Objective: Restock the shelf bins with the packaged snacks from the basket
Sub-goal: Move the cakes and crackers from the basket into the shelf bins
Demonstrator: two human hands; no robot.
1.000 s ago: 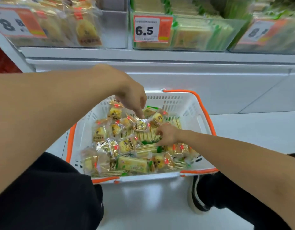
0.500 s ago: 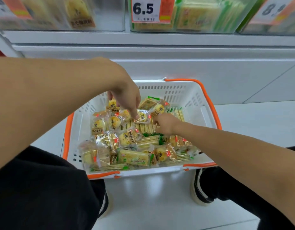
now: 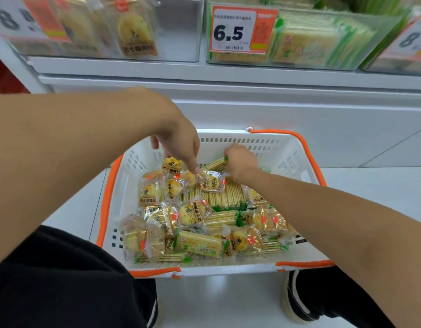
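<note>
1. The person's left hand (image 3: 178,147) hangs over the far left part of the white plastic basket with orange handles (image 3: 264,144). Its fingers point down, and one fingertip touches a clear crinkly packet with a round yellow cake inside (image 3: 210,182). I cannot tell if it has a real hold. If it only pokes, the slippery packet may slide away and drop back in the pile.

2. The pile of small snack packets (image 3: 204,218) fills the basket, all mixed up. Pulling one out may drag others along, and some may spill onto the white floor.

3. The right hand (image 3: 239,159) is curled round a long clear pack of thin square crackers with green ends (image 3: 215,163), near the far wall. The pack tilts up at one end. A hard squeeze may snap the crackers.

4. Up above, the clear shelf bin with the 6.5 price tag (image 3: 318,41) holds green cracker packs, and the clear bin to its left (image 3: 134,27) holds yellow cakes. Since two kinds are mixed, a packet may end up in the wrong bin.
</note>
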